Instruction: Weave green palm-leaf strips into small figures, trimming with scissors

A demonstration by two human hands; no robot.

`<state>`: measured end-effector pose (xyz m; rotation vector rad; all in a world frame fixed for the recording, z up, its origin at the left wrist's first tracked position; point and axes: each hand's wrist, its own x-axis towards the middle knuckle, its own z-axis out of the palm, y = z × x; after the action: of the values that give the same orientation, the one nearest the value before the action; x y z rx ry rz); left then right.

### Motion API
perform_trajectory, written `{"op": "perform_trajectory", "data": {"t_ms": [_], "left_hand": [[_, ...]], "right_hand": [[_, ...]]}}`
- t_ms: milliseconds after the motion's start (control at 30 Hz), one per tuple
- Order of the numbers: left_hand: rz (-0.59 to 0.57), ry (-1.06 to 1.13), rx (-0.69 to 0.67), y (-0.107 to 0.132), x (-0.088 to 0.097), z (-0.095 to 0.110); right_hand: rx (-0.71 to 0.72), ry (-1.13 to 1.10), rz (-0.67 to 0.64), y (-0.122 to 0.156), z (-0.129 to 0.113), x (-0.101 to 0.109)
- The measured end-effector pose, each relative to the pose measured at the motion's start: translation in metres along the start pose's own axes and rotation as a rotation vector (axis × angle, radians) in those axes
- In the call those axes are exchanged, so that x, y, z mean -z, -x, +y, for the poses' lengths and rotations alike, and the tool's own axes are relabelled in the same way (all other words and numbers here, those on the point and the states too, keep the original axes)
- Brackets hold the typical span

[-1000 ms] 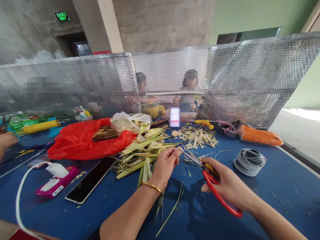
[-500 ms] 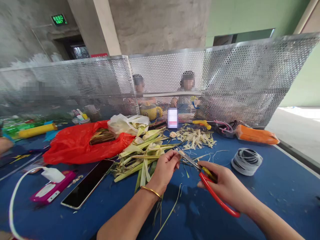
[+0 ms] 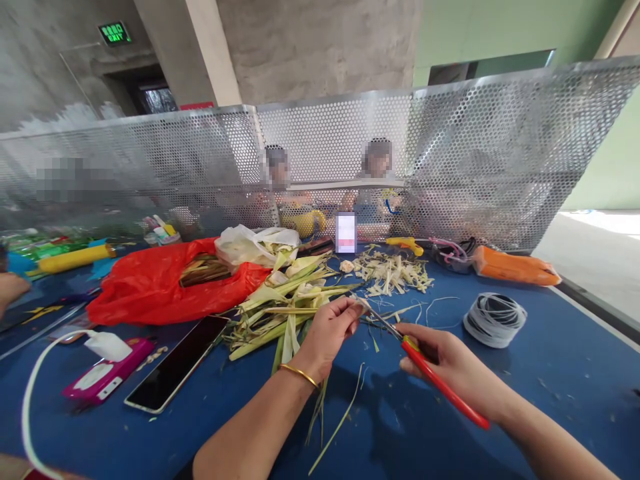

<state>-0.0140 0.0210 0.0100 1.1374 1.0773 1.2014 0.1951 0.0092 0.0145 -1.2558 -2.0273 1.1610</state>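
My right hand (image 3: 440, 357) holds red-handled scissors (image 3: 447, 387), the blades pointing up and left to the fingertips of my other hand. My left hand (image 3: 335, 330), with a gold bangle at the wrist, is pinched on a small pale piece of corn husk, mostly hidden by the fingers. The blade tips meet that piece. Just behind my left hand lies a heap of green and yellow corn husks (image 3: 280, 303). Thin strands hang below the left wrist. A pile of pale husk clippings (image 3: 393, 273) is beyond the scissors.
A red plastic bag (image 3: 150, 287), a black phone (image 3: 175, 367) and a magenta power bank (image 3: 107, 377) lie on the left. To the right are a wire coil (image 3: 495, 320) and an orange pack (image 3: 515, 265). A perforated metal screen (image 3: 330, 147) borders the back, with people behind it.
The scissors have turned in my right hand; their handles now look closed together and the blades narrower. My left hand keeps its pinch near the same place.
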Motion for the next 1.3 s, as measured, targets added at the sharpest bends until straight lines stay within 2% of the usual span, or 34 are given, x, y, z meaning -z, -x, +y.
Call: {"op": "perform_trajectory", "data": {"t_ms": [200, 367, 467, 800, 1100, 1200, 1300], "left_hand": [[-0.008, -0.016, -0.008, 0.0, 0.001, 0.0], [0.019, 0.002, -0.03, 0.0, -0.001, -0.003], [0.024, -0.003, -0.034, 0.0, -0.001, -0.003], [-0.016, -0.002, 0.008, -0.001, 0.005, 0.003], [-0.025, -0.02, 0.023, 0.0, 0.007, 0.007], [-0.026, 0.0, 0.044, 0.002, 0.006, 0.009], [-0.056, 0.062, 0.065, 0.004, 0.005, 0.01]], "right_hand": [[0.003, -0.013, -0.015, 0.0, 0.003, -0.001], [0.004, 0.074, 0.057, 0.001, 0.001, -0.006], [0.014, 0.091, 0.052, 0.001, -0.001, -0.007], [0.062, 0.15, 0.054, 0.004, -0.006, -0.008], [0.076, 0.131, 0.058, 0.001, -0.001, -0.012], [0.058, 0.138, 0.097, -0.002, 0.003, -0.012], [0.016, 0.295, 0.167, -0.006, 0.006, -0.006]]}}
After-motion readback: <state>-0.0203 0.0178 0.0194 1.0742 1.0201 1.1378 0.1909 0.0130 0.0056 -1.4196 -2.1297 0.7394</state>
